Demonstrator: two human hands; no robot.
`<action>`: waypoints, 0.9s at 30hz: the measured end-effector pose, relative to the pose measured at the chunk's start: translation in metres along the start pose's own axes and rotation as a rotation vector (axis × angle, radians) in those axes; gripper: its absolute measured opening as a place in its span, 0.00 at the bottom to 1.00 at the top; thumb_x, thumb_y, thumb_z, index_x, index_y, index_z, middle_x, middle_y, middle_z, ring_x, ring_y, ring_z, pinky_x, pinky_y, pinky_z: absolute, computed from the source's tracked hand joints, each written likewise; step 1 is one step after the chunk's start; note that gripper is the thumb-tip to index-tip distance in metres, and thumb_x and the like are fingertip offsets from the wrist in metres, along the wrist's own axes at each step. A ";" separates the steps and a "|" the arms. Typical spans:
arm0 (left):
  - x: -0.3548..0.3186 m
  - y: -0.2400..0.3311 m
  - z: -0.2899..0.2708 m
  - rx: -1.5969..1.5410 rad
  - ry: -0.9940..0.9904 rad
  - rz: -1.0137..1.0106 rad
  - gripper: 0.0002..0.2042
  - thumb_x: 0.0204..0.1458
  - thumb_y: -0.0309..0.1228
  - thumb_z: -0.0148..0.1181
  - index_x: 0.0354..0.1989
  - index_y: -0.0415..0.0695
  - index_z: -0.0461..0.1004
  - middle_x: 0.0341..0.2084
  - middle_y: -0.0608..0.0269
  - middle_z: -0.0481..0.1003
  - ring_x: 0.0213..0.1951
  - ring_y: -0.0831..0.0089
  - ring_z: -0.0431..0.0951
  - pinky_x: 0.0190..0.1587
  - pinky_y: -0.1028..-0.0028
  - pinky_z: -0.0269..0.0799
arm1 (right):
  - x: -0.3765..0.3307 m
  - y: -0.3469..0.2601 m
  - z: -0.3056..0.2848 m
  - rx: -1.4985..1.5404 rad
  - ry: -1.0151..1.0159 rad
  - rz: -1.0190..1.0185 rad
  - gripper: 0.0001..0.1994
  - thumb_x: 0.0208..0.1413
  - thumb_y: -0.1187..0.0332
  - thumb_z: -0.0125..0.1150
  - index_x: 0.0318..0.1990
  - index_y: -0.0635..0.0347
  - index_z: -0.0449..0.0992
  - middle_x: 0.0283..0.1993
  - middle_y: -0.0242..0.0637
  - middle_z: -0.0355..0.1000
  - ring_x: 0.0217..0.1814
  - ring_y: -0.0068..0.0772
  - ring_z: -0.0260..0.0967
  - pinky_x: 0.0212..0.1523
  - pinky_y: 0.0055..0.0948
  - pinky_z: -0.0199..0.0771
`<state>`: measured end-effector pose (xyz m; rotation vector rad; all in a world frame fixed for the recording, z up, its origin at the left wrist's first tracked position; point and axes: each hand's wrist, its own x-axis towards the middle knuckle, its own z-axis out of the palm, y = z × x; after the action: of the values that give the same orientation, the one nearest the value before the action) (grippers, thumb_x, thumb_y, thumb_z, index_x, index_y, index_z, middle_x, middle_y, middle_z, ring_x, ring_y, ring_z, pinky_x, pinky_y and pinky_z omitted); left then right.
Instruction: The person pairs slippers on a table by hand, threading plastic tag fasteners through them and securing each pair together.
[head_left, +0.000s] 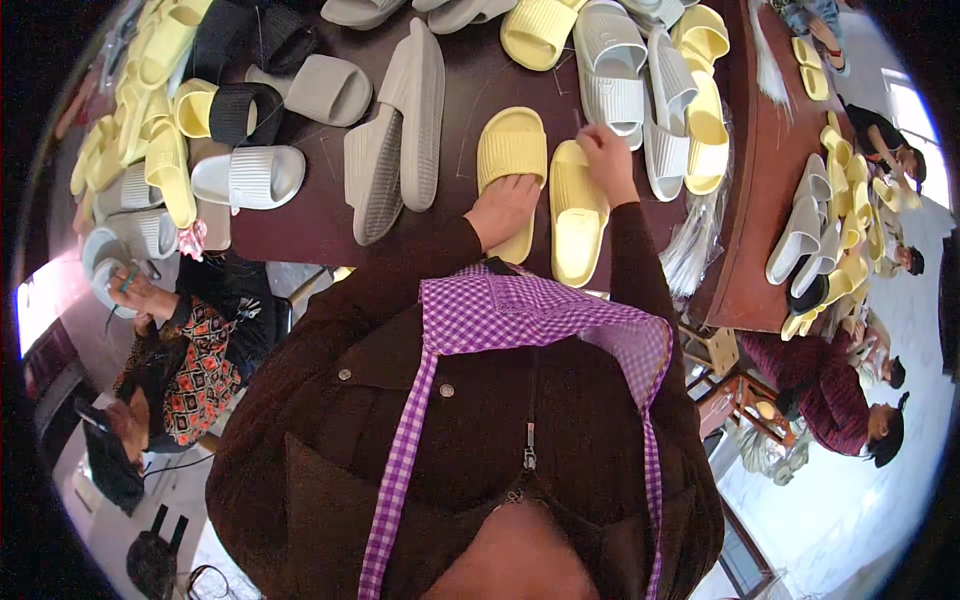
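Note:
Two yellow slide slippers lie side by side on the dark table in front of me, toes pointing away. My left hand [507, 207] reaches into the left slipper [512, 142], its fingers at the strap's near edge and the fingertips partly hidden there. Beside the toe of the right slipper [577, 230] is my right hand [609, 163]. Its fingers are curled into a pinch, and whatever they hold is too small to make out. Just beyond that hand is a grey ribbed slipper [610, 70].
Large grey slippers [422, 115] lie left of the yellow pair. More yellow slippers [705, 130] stand at the right, above a bundle of white plastic strands [697, 245]. Another person [195, 370] sits at the left; others work along the reddish table [745, 270] at right.

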<state>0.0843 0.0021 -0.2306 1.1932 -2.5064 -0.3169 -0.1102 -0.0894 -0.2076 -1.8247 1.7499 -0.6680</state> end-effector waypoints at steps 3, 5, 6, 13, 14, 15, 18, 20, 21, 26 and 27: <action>0.001 -0.002 -0.001 0.002 -0.011 0.014 0.17 0.44 0.26 0.48 0.44 0.34 0.66 0.34 0.56 0.67 0.38 0.65 0.70 0.40 0.72 0.69 | 0.012 -0.028 0.016 0.155 -0.125 -0.047 0.08 0.47 0.69 0.57 0.32 0.64 0.74 0.28 0.41 0.73 0.30 0.32 0.70 0.32 0.28 0.69; 0.002 -0.002 -0.003 -0.036 -0.028 0.007 0.18 0.44 0.26 0.48 0.45 0.34 0.66 0.36 0.55 0.67 0.39 0.65 0.70 0.40 0.71 0.69 | 0.021 -0.033 0.026 0.195 -0.175 -0.047 0.08 0.46 0.70 0.57 0.32 0.64 0.73 0.28 0.40 0.72 0.29 0.30 0.69 0.32 0.27 0.68; 0.002 -0.002 -0.004 -0.054 -0.036 0.002 0.18 0.44 0.26 0.48 0.45 0.34 0.66 0.36 0.55 0.67 0.40 0.65 0.71 0.41 0.71 0.69 | 0.025 -0.032 0.032 0.162 -0.208 -0.079 0.07 0.46 0.70 0.57 0.32 0.64 0.73 0.27 0.40 0.72 0.29 0.31 0.69 0.32 0.27 0.68; 0.003 -0.005 -0.006 -0.106 -0.158 -0.048 0.19 0.44 0.26 0.49 0.46 0.33 0.65 0.39 0.53 0.68 0.40 0.63 0.71 0.42 0.70 0.69 | 0.037 -0.030 0.049 0.027 -0.314 -0.148 0.08 0.45 0.68 0.54 0.32 0.62 0.73 0.29 0.47 0.72 0.35 0.47 0.70 0.36 0.36 0.69; 0.003 -0.005 -0.006 -0.134 -0.193 -0.061 0.19 0.44 0.26 0.49 0.46 0.33 0.65 0.39 0.53 0.68 0.40 0.61 0.71 0.43 0.69 0.69 | 0.036 -0.030 0.049 0.031 -0.256 -0.131 0.08 0.45 0.69 0.54 0.32 0.63 0.73 0.29 0.46 0.72 0.34 0.46 0.70 0.35 0.36 0.69; 0.003 -0.005 -0.009 -0.136 -0.193 -0.061 0.19 0.44 0.26 0.49 0.46 0.33 0.65 0.39 0.53 0.68 0.40 0.61 0.71 0.43 0.69 0.69 | 0.035 -0.028 0.049 0.034 -0.196 -0.111 0.08 0.45 0.69 0.55 0.32 0.63 0.73 0.29 0.46 0.72 0.33 0.45 0.70 0.35 0.35 0.69; -0.003 -0.004 -0.025 -0.193 0.042 0.060 0.18 0.43 0.24 0.52 0.45 0.33 0.65 0.40 0.51 0.68 0.40 0.58 0.71 0.44 0.66 0.69 | 0.032 -0.018 0.043 0.123 -0.092 -0.034 0.07 0.45 0.71 0.55 0.31 0.64 0.72 0.28 0.43 0.71 0.31 0.37 0.69 0.33 0.31 0.69; -0.008 0.001 -0.038 -0.276 0.106 0.056 0.17 0.42 0.23 0.52 0.44 0.33 0.66 0.39 0.50 0.69 0.41 0.56 0.71 0.44 0.66 0.69 | 0.028 -0.013 0.036 0.294 -0.005 0.081 0.05 0.46 0.74 0.55 0.31 0.65 0.72 0.26 0.35 0.71 0.28 0.23 0.67 0.29 0.23 0.68; -0.010 0.004 -0.045 -0.359 0.169 0.050 0.17 0.42 0.22 0.52 0.43 0.34 0.67 0.39 0.49 0.69 0.41 0.55 0.71 0.45 0.66 0.68 | 0.025 -0.013 0.032 0.292 0.002 0.084 0.05 0.46 0.74 0.55 0.31 0.65 0.72 0.26 0.35 0.71 0.28 0.23 0.67 0.29 0.23 0.68; 0.026 -0.010 -0.068 -0.686 0.443 -0.232 0.12 0.45 0.22 0.52 0.40 0.35 0.69 0.37 0.51 0.71 0.40 0.62 0.73 0.42 0.70 0.70 | -0.007 -0.056 0.004 0.476 0.002 0.121 0.05 0.47 0.74 0.55 0.31 0.66 0.71 0.25 0.38 0.70 0.27 0.25 0.66 0.30 0.23 0.67; 0.037 -0.014 -0.074 -0.688 0.442 -0.224 0.12 0.45 0.22 0.52 0.40 0.35 0.69 0.37 0.51 0.71 0.40 0.62 0.73 0.42 0.70 0.70 | -0.012 -0.064 0.002 0.487 0.014 0.106 0.05 0.47 0.75 0.55 0.31 0.66 0.71 0.25 0.37 0.70 0.27 0.23 0.66 0.29 0.22 0.66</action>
<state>0.1023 -0.0394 -0.1599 1.0898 -1.6755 -0.7956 -0.0622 -0.0755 -0.1661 -1.3880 1.5109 -0.9656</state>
